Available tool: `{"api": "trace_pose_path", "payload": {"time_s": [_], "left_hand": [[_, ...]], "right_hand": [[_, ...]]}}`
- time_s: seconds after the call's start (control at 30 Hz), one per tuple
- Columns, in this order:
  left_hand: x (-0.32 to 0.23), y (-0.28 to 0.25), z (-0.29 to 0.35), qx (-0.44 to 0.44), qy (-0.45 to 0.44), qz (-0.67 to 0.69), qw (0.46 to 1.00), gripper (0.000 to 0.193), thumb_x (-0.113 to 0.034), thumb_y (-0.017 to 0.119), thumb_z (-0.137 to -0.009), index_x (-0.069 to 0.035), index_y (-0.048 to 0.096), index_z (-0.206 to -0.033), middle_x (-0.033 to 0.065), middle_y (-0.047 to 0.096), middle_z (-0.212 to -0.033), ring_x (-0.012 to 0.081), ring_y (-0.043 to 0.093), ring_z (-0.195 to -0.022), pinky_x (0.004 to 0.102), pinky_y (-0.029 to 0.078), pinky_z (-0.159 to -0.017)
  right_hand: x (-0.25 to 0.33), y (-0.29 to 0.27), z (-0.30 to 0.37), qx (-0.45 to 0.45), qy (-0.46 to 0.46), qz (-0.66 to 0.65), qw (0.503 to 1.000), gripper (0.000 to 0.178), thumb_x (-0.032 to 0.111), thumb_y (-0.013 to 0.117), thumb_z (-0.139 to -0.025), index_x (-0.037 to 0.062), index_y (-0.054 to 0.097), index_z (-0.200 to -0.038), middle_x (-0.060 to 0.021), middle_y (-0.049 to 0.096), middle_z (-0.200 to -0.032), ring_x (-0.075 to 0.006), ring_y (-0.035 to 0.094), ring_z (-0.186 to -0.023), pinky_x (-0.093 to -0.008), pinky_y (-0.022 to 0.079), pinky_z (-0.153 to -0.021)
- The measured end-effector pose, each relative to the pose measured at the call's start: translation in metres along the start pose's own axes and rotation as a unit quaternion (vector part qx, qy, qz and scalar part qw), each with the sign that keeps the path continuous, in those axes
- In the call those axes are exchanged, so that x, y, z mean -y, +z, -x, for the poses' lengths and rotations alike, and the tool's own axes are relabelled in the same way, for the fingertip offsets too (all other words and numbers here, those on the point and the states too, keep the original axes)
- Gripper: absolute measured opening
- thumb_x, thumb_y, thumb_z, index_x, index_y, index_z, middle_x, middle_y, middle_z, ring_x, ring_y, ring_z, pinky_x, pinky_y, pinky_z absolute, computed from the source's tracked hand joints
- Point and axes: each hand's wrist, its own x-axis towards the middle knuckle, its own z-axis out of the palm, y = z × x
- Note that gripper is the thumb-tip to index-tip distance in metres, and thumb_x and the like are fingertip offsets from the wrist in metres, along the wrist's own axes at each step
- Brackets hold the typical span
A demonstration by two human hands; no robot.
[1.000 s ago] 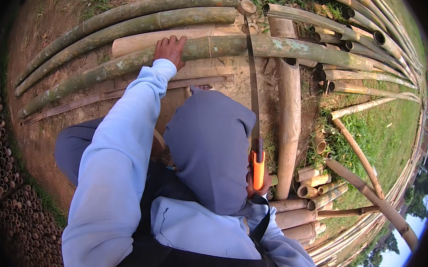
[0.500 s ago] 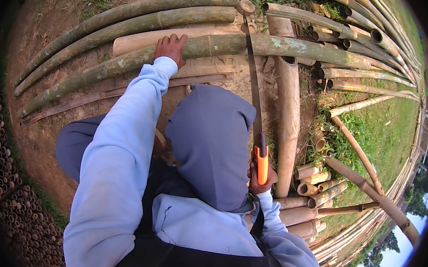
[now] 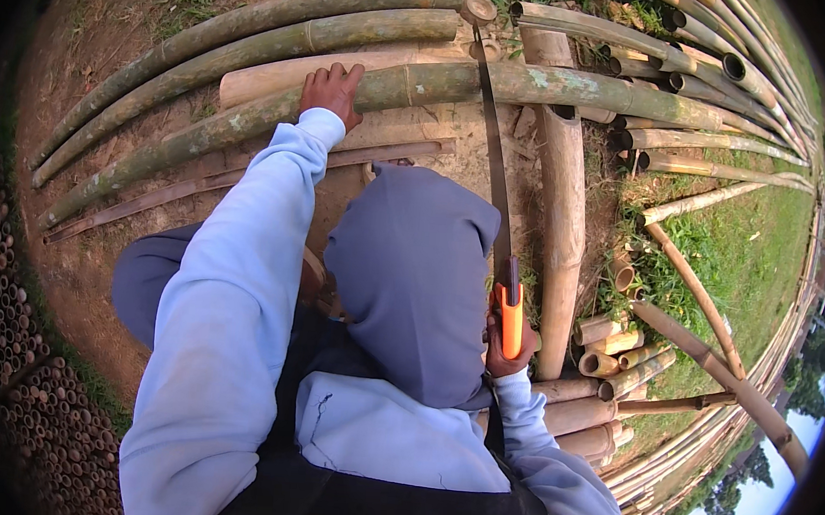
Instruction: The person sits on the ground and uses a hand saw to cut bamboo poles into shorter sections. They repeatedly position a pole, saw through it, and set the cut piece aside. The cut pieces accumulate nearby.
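A long green bamboo pole (image 3: 240, 121) lies across in front of me. My left hand (image 3: 332, 94) is closed over it from above, left of the saw, fingers bent round its far side. My right hand (image 3: 510, 346) is wrapped round the orange handle of a handsaw (image 3: 495, 168), low by my right knee. The long dark blade points away from me and crosses the pole at a steep angle. How deep its teeth sit in the bamboo cannot be made out. A thick bamboo log (image 3: 559, 239) lies under the pole, just right of the blade.
Two more green poles (image 3: 352, 33) and a pale bamboo piece (image 3: 262, 84) lie beyond my left hand. A split strip (image 3: 197, 185) lies nearer. Short cut pieces (image 3: 606, 367) are piled right of my knee (image 3: 411, 277). Many poles (image 3: 717, 140) stretch away at the right.
The saw and my right hand have come slightly back toward me. My left hand keeps its place on the pole. The whole view has shifted a little.
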Motion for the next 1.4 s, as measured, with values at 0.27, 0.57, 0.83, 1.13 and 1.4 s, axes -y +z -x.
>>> {"api": "trace_pose_path", "payload": {"time_s": [0.27,0.57,0.83,1.13,1.4], "left_hand": [[0.001,-0.010,-0.009,0.043,0.000,-0.005,0.999,0.071,-0.024,0.085,-0.065,-0.020,0.048,-0.126,0.0113,0.056,-0.115,0.0335,0.055,-0.109,0.0446,0.042,-0.094],[-0.005,-0.007,-0.008,0.048,-0.027,0.019,0.998,0.074,-0.020,0.084,-0.065,-0.020,0.048,-0.130,0.0137,0.056,-0.118,0.0344,0.052,-0.115,0.0464,0.040,-0.098],[-0.059,-0.049,-0.061,0.032,-0.110,0.008,0.993,0.051,-0.029,0.058,-0.090,-0.019,0.047,-0.138,0.0161,0.045,-0.140,0.0346,0.034,-0.136,0.0523,0.025,-0.110],[-0.092,-0.093,-0.066,-0.008,-0.003,0.105,0.994,0.042,-0.032,0.060,-0.089,-0.017,0.054,-0.127,0.0161,0.051,-0.125,0.0339,0.042,-0.121,0.0498,0.032,-0.102],[-0.115,-0.105,-0.076,-0.008,0.063,0.115,0.991,0.036,-0.035,0.061,-0.089,-0.014,0.059,-0.118,0.0161,0.057,-0.112,0.0332,0.050,-0.108,0.0476,0.039,-0.094]], "right_hand": [[0.011,0.040,-0.137,0.000,-0.031,-0.075,0.997,0.020,0.010,0.070,-0.090,-0.0036,0.064,-0.103,-0.0123,0.067,-0.082,-0.0154,0.060,-0.071,-0.0313,0.048,-0.068],[0.009,0.007,-0.063,0.016,0.025,0.003,1.000,0.030,0.000,0.062,-0.091,-0.0052,0.061,-0.121,-0.0130,0.070,-0.101,-0.0180,0.066,-0.094,-0.0302,0.050,-0.086],[0.023,0.021,-0.111,0.033,-0.062,-0.064,0.995,0.022,0.006,0.062,-0.095,-0.0041,0.064,-0.114,-0.0009,0.061,-0.080,-0.0065,0.053,-0.066,-0.0227,0.043,-0.058],[0.009,-0.007,-0.111,0.058,-0.039,-0.041,0.997,0.022,0.007,0.063,-0.094,-0.0037,0.064,-0.114,-0.0011,0.061,-0.079,-0.0064,0.053,-0.064,-0.0222,0.043,-0.056],[0.018,-0.008,-0.115,0.035,-0.017,-0.033,0.999,0.022,0.008,0.063,-0.094,-0.0034,0.064,-0.113,-0.0013,0.061,-0.077,-0.0063,0.054,-0.063,-0.0217,0.043,-0.055]]}}
